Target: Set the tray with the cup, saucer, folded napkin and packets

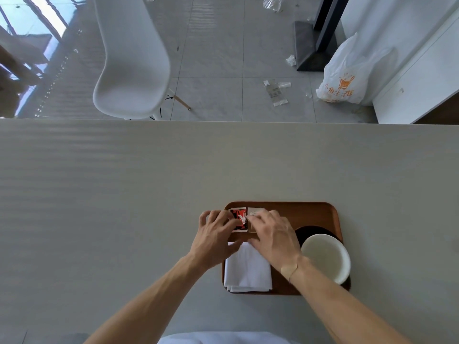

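A: Locating packets: red packet (239, 219) and pale packet (255, 214) lie side by side, long axes vertical, at the tray (310, 212) upper-left corner.

B: Left hand (215, 234) fingertips press red; right hand (273, 234) spread flat over pale.

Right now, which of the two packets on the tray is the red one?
The left packet, under the left hand, is red and black; the right packet beside it is pale beige.
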